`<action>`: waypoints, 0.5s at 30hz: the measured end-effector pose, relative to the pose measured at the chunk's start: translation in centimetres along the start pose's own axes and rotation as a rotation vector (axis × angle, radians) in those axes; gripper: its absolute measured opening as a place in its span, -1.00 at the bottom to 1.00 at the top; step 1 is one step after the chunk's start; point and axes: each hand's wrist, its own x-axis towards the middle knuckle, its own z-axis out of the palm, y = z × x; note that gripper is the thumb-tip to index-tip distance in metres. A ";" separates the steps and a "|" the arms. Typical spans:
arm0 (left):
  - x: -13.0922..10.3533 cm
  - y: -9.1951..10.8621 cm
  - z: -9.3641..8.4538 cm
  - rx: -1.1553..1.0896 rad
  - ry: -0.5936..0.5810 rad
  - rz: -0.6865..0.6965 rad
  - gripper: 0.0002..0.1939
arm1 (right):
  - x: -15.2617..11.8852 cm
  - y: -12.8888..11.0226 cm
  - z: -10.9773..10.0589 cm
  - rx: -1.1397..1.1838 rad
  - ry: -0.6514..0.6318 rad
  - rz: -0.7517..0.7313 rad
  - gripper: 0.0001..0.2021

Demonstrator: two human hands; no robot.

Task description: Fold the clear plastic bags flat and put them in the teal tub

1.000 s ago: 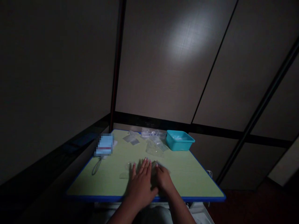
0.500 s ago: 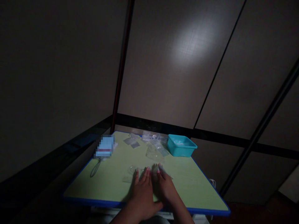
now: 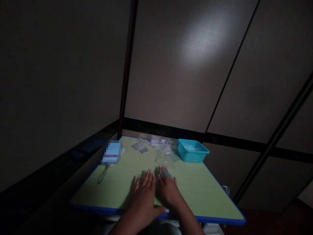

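Note:
My left hand [image 3: 144,192] lies low over the near middle of the table, fingers stretched forward and thumb out to the right. Only a sliver of clear plastic shows past its fingertips; anything under the palm is hidden. Close beside it, my right hand [image 3: 169,187] has its fingers bent around a small clear plastic bag [image 3: 167,173], which shows between the fingertips. Beyond both hands lie several loose clear plastic bags [image 3: 162,157], some overlapping. A few flat small bags [image 3: 143,150] sit farther left.
A turquoise plastic basket [image 3: 193,156] stands at the table's back right, with clear plastic inside. At the left edge lies a blurred-out blue phone-like object [image 3: 111,152] with a strap loop [image 3: 102,174]. The green table [image 3: 207,195] has a blue rim and stands against dark panelled walls.
My left hand has shifted left and covers the plastic that showed before it. My right hand's fingers have curled around the small bag. The view has shifted slightly.

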 end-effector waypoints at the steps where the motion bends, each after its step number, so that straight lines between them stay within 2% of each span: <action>1: 0.0 -0.8 -0.4 -0.066 0.027 -0.022 -0.12 | 0.0 0.0 0.2 -0.025 0.005 0.013 -0.53; 4: 0.5 -3.0 -1.3 -0.382 0.143 -0.104 -0.37 | -0.3 -0.3 1.1 -0.109 0.024 -0.007 -0.44; 7: 1.6 -4.2 -1.8 -0.614 0.235 -0.159 -0.44 | -0.5 -0.4 2.0 -0.205 0.057 -0.049 -0.35; 11: 2.9 -3.8 -1.8 -0.740 0.168 -0.189 -0.43 | -0.5 -0.3 3.3 -0.274 0.094 -0.105 -0.37; 15: 3.4 -2.9 -1.7 -0.677 0.073 -0.186 -0.36 | -0.4 -0.5 4.0 -0.295 0.102 -0.142 -0.46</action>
